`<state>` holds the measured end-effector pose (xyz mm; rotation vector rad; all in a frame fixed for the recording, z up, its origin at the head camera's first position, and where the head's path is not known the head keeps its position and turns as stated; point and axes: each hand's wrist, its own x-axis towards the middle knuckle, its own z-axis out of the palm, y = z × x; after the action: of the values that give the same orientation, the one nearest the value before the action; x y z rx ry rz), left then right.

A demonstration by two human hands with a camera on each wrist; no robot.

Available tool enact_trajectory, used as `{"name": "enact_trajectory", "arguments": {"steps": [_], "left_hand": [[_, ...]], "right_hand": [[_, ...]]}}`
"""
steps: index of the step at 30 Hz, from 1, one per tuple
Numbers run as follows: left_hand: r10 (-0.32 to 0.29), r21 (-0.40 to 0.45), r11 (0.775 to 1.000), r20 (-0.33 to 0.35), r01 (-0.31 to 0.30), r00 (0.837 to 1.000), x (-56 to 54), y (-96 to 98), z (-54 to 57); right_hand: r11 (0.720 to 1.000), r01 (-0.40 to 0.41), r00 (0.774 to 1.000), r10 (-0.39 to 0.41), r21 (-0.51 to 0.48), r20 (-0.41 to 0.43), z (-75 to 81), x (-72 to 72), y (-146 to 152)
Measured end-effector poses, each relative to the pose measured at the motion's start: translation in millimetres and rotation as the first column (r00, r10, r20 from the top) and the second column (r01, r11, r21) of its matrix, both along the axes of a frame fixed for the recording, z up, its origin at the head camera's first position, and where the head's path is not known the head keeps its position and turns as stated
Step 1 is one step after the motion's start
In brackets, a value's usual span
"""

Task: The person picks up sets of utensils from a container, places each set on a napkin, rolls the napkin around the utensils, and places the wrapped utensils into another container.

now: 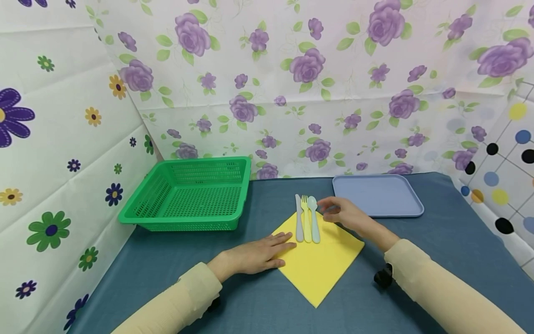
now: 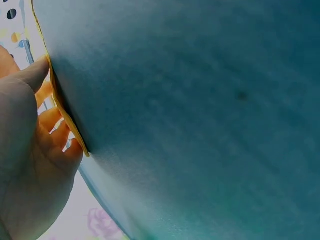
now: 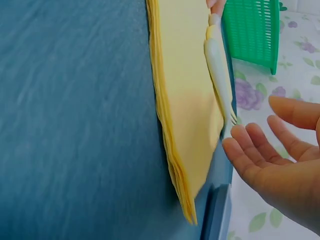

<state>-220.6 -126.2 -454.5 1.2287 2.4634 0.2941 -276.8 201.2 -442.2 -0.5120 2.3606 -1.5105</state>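
"what's on that yellow napkin (image 1: 319, 273)?"
"just one greyish knife (image 1: 299, 227), one yellow fork (image 1: 307, 225), one mint spoon (image 1: 314, 227), over its far corner. left grip (image 1: 260, 255) flat on its left, right grip (image 1: 342, 214) beside the spoon, both released."

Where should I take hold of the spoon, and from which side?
Probably the handle, midway along, bringing the right grip in from the right: the handle is slimmer than the bowl, and the yellow fork lies close along the left of the spoon.
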Motion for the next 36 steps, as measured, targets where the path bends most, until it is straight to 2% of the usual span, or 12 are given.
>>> {"name": "enact_trajectory", "arguments": {"steps": [4,8,14,21,25,31,36], "left_hand": [[0.018,0.001,1.0,0.016,-0.018,1.0,-1.5,-0.5,2.1],[0.04,0.016,0.999,0.046,-0.041,0.998,-3.0,-0.9,3.2],[0.059,0.046,0.997,0.074,-0.063,0.996,-4.1,-1.4,2.9],[0.063,0.07,0.995,0.077,-0.068,0.995,-3.6,-2.0,0.5],[0.068,0.07,0.995,0.053,-0.072,0.996,-2.8,-2.3,-0.9],[0.066,0.079,0.995,0.028,-0.068,0.997,-0.6,-2.4,-0.1],[0.03,0.098,0.995,0.008,-0.031,1.0,1.4,-1.4,2.8]], "right_hand": [[0.999,-0.035,0.999,0.035,0.002,-0.038,2.6,1.2,6.6],[0.997,-0.075,0.991,0.077,0.021,-0.111,5.4,4.2,11.2],[0.99,-0.124,0.966,0.136,0.065,-0.22,10.9,14.0,13.9],[0.98,-0.139,0.923,0.179,0.141,-0.339,8.4,26.2,16.7],[0.97,-0.159,0.912,0.215,0.182,-0.349,6.0,34.2,20.4],[0.959,-0.193,0.912,0.254,0.208,-0.322,3.2,45.8,24.7],[0.943,-0.2,0.884,0.291,0.266,-0.366,-2.4,57.9,27.4]]}}
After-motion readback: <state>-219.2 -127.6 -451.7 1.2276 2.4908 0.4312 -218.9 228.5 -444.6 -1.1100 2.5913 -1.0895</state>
